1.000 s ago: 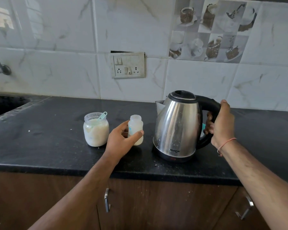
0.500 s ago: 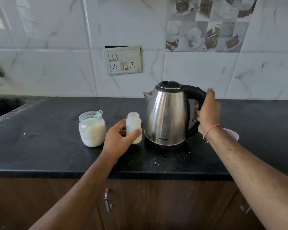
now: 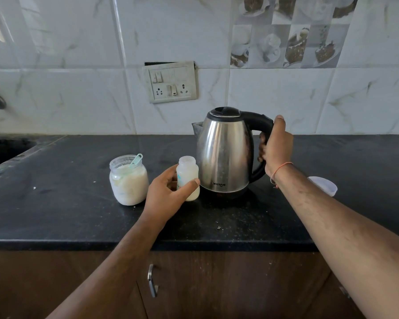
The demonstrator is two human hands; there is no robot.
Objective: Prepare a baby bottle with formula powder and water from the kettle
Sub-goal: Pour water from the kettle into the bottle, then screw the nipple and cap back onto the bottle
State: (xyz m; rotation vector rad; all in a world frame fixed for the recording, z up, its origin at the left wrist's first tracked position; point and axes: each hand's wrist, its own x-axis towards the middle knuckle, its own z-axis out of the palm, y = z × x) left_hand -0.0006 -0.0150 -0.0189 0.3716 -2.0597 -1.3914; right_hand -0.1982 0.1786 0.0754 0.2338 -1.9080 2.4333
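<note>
Centre of the frame: a baby bottle [image 3: 187,178], uncapped and upright, is standing on the black countertop [image 3: 55,203] just left of a steel kettle [image 3: 225,153]. The left hand [image 3: 165,199] is curling around the bottle from the lower left — thumb in front, fingers going behind it — and gripping it near its lower half. The bottle is showing pale contents at the bottom. The right hand [image 3: 275,148], right of centre, is wrapping closed around the kettle's black handle [image 3: 260,125], thumb lying along the top of the curve; a thin orange thread [image 3: 280,170] is circling its wrist. The kettle is sitting upright with its lid shut and its spout pointing toward the left of the frame. Left of the bottle, a glass jar [image 3: 129,180] of white powder is standing open, a pale green scoop [image 3: 135,161] leaning inside it. At the right edge of the forearm a translucent cap [image 3: 326,186] is lying on the counter — partly hidden. Upper centre, a switch plate [image 3: 170,81] is sitting on the tiled wall
</note>
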